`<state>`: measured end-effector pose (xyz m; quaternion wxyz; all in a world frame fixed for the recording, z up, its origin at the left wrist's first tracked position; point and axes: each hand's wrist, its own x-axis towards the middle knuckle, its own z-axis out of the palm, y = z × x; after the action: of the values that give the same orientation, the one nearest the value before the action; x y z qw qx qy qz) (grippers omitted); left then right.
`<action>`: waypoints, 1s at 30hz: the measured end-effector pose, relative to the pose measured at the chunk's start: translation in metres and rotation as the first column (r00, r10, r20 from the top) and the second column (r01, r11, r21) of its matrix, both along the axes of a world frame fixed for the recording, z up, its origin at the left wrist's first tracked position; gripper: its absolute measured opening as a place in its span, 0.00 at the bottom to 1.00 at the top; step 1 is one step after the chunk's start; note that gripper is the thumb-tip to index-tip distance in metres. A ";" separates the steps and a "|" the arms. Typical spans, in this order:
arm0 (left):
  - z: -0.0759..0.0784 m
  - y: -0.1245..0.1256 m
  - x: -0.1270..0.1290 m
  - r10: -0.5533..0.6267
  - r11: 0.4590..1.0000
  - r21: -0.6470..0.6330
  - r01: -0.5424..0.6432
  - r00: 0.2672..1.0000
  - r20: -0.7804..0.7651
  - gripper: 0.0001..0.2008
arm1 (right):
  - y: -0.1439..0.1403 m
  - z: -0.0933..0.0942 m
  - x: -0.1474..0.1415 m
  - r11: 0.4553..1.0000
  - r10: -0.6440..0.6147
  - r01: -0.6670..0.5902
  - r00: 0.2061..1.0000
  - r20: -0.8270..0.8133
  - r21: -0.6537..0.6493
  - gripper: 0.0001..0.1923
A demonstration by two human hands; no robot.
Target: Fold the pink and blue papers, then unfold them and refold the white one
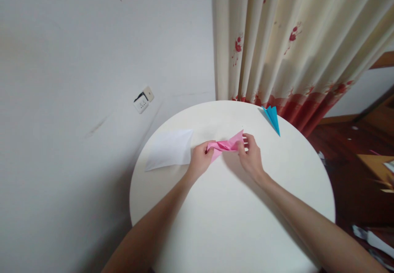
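Forearms enter from the lower edge and converge near the centre of the round white table. The left hand pinches the left end of the pink folded paper; the right hand pinches its right end, fingers bent over the upper edge. Both hands are closed on the paper, which sits at or just above the tabletop, slightly beyond the table's centre; whether it touches the surface cannot be determined.

Progress, as judged from the present state: the pink folded paper already carries several creases and has a narrow, pointed outline, so the folding appears well advanced. The final form is not readable, and the hands are at work on it, so it is probably unfinished. A blue folded paper lies near the far right rim, well apart from the hands, and looks like a completed piece. A flat white sheet lies just left of the left hand, unfolded.

Surface: plain and matte white. Room: a pale wall with a wall socket to the left; a cream curtain with red print behind the table; dark wooden flooring to the right, with scattered items too blurred to identify.
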<state>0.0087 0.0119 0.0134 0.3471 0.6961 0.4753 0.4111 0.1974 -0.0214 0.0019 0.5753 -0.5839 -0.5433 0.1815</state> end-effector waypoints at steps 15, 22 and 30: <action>0.001 -0.006 0.001 -0.034 0.948 -0.318 0.021 0.999 -0.037 0.16 | -0.021 0.008 -0.023 0.972 -0.124 -0.086 0.601 0.789 0.219 0.05; 0.009 -0.015 0.005 -0.272 0.934 -0.266 0.238 0.958 -0.096 0.19 | -0.016 0.005 -0.020 0.974 -0.110 -0.085 0.639 0.761 0.212 0.05; 0.014 -0.018 0.002 -0.103 0.995 -0.015 0.102 0.961 -0.258 0.19 | -0.017 0.010 -0.016 0.967 -0.041 -0.152 0.702 0.711 0.205 0.09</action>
<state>0.0109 -0.0057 0.0277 0.3035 0.7671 0.4802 0.2981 0.1817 -0.0388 0.0124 0.3844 -0.5149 -0.7584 -0.1092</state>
